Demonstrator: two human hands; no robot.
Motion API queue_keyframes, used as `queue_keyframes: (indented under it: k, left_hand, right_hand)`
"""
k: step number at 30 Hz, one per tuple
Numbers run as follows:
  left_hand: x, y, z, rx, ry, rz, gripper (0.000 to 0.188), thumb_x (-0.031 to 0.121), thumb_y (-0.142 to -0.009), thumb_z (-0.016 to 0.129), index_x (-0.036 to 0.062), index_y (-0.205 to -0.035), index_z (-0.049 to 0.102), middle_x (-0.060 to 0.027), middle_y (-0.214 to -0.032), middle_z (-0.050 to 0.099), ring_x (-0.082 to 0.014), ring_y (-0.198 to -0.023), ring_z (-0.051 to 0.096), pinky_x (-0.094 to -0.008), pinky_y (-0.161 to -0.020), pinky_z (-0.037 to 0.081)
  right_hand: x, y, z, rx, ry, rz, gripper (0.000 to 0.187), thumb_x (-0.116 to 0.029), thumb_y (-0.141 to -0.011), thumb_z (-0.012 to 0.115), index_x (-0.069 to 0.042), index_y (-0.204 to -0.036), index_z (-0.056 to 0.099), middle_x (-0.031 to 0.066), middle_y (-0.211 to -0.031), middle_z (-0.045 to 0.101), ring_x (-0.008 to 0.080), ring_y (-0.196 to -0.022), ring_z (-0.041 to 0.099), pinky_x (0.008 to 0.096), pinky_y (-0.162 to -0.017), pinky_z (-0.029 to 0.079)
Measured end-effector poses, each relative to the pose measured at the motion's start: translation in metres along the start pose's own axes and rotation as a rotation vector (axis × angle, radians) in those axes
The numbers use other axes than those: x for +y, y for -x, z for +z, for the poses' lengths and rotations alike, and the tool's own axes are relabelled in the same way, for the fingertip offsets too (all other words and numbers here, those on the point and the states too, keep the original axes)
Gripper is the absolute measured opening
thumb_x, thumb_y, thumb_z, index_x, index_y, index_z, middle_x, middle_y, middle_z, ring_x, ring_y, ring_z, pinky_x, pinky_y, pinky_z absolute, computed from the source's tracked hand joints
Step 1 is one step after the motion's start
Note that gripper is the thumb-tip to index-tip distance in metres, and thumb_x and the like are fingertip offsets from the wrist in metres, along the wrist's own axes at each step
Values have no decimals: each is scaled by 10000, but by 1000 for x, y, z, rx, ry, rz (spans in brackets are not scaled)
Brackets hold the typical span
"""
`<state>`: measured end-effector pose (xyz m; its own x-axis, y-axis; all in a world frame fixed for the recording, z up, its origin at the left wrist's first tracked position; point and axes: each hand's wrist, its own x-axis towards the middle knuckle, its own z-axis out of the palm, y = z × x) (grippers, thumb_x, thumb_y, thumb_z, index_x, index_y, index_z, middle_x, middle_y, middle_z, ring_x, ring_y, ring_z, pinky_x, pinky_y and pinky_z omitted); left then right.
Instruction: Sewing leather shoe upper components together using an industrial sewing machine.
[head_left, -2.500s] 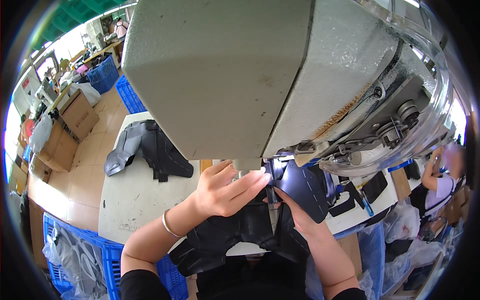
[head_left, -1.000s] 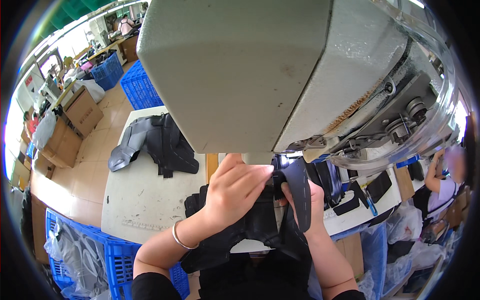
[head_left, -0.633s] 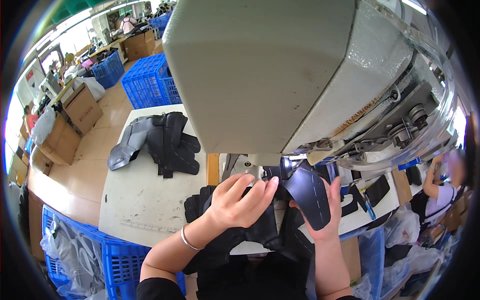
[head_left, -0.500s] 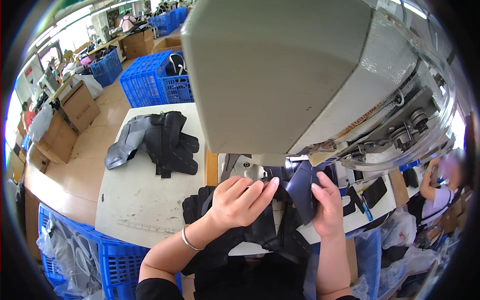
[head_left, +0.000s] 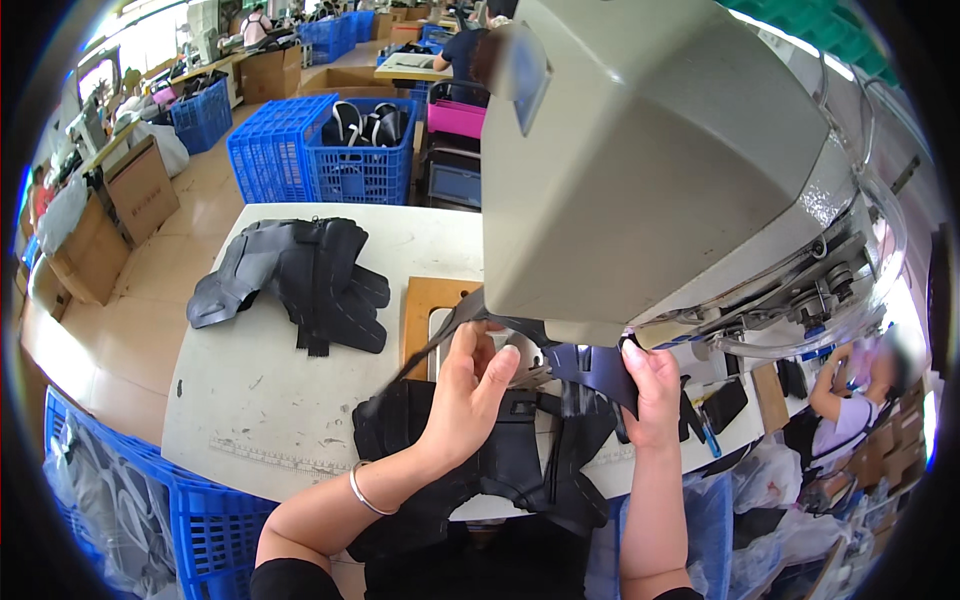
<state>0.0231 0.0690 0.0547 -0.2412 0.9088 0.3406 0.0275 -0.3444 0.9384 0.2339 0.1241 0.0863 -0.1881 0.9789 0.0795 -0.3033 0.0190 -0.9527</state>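
Note:
My right hand (head_left: pixel 655 395) pinches the edge of a dark, glossy shoe-upper piece (head_left: pixel 592 372) under the head of a sewing machine (head_left: pixel 640 170). My left hand (head_left: pixel 468 395) is left of the needle area, thumb apart from the fingers. Its fingertips touch a narrow black strip (head_left: pixel 437 345) that arches up toward the machine head; the strip partly hides them. More black upper pieces (head_left: pixel 515 450) with light stitch marks hang over the table's near edge, below my hands. The needle itself is hidden.
On the white table (head_left: pixel 250 400) at left lies another stack of black upper pieces (head_left: pixel 310 275). Blue crates (head_left: pixel 360 172) stand behind it, and another blue crate (head_left: pixel 225 530) is at near left. A blue-handled tool (head_left: pixel 711 436) lies right. A person (head_left: pixel 850 400) sits far right.
The view has shifted, showing more behind the machine. My left hand has opened from a closed pose and moved up to the strip. The right hand still grips the dark piece, which now lies flatter.

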Motion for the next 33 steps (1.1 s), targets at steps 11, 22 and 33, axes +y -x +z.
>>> queue_keyframes:
  k: [11, 22, 33]
  left_hand:
    - [-12, -22, -12, 16, 978, -270, 310, 232, -980, 534, 33, -1216, 560, -69, -1180, 585, -192, -1137, 536, -369, -1078, 374]
    - [-23, -17, -21, -137, 881, -348, 376, 371, -1001, 471, 68, -1171, 614, -66, -1095, 643, -218, -1049, 592, -364, -999, 383]
    - [-30, -18, -22, -87, 796, -327, 379, 390, -954, 565, 28, -1040, 638, -121, -989, 688, -207, -890, 643, -336, -830, 499]
  right_hand:
    - [8, 0, 0, 67, 103, -118, 129, -55, -911, 586, -29, -1036, 603, 37, -935, 663, 88, -843, 616, 241, -783, 492]
    - [14, 16, 11, 86, -11, -112, 398, -67, -941, 525, -28, -1336, 487, 51, -1129, 631, 110, -943, 634, 250, -775, 531]
    - [18, 31, 15, 221, 96, -157, 466, -97, -947, 521, -72, -1402, 421, 17, -999, 652, 23, -733, 609, 165, -462, 445]
